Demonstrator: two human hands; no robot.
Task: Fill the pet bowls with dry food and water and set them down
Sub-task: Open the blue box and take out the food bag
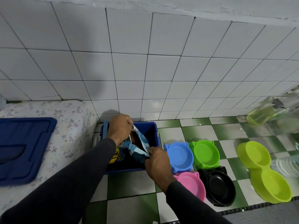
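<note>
An opened blue-and-white food bag (137,146) is held over a blue plastic bin (152,128) that stands on the green-and-white checkered floor (129,183) against the tiled wall (145,70). The far edge of the bag's mouth is pinched by the left hand (119,128), with the fingers curled round the foil lip; the near edge is gripped by the right hand (157,162), so that the mouth is pulled apart and brown dry food (135,139) can be seen inside. A yellow packet (115,156) is seen in the bin below the left forearm.

Just to the right of the right hand, four single bowls are set close together on the floor: a blue bowl (178,156), a green bowl (205,153) beyond it, a pink bowl (192,185) near the right wrist, and a black bowl (220,188). No food or water is visible in them. Further right a lime double bowl (263,170) is laid. To the left of the left arm, a blue lid (24,147) is rested on a floral-covered surface (72,120).
</note>
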